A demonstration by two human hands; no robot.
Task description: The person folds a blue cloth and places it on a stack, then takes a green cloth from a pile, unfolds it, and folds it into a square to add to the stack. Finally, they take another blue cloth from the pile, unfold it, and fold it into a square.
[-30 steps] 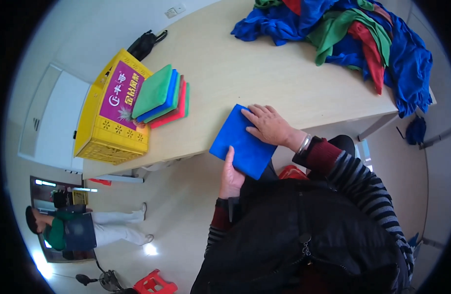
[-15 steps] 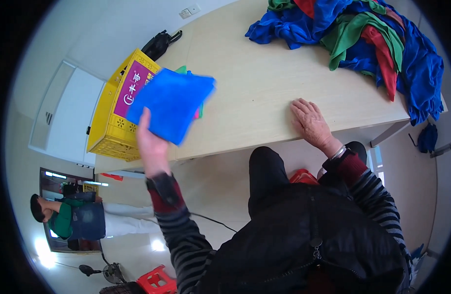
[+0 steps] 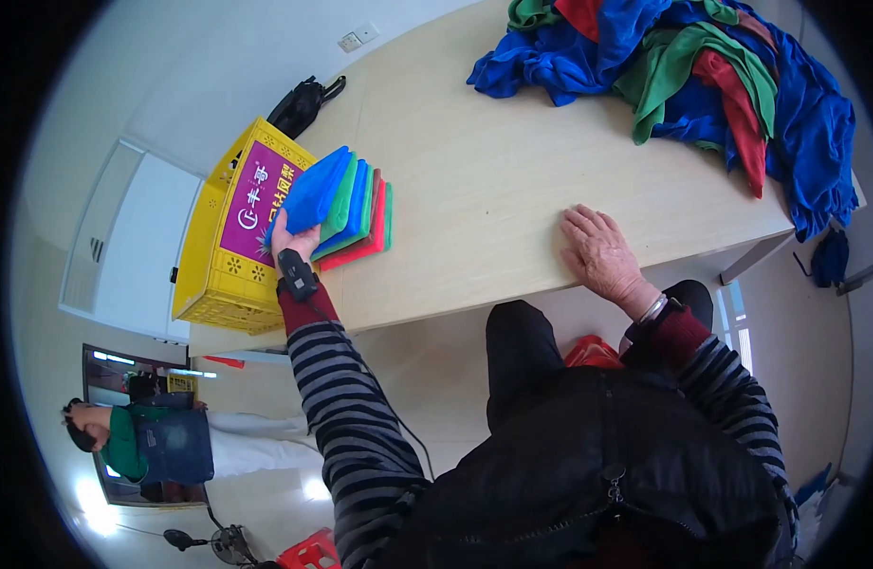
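My left hand (image 3: 296, 239) grips the near edge of a folded blue cloth (image 3: 318, 188). This cloth rests slantwise at the left end of a leaning row of folded cloths (image 3: 365, 248) in green, blue and red. The row stands against the yellow crate. My right hand (image 3: 602, 254) lies palm down near the table's front edge, fingers stretched out, holding nothing. At the far right is a loose heap of crumpled cloths (image 3: 683, 81) in blue, green and red.
The yellow plastic crate (image 3: 201, 275) with a purple panel sits at the table's left end. Behind it lies a black bag-like object (image 3: 302, 106). A person (image 3: 175, 441) stands off to the left. Red plastic stools (image 3: 308, 552) and a fan (image 3: 229, 542) are below.
My left hand has brought the folded blue cloth down from above onto the row beside the crate. The row is now in plain sight. My right hand stays on the table.
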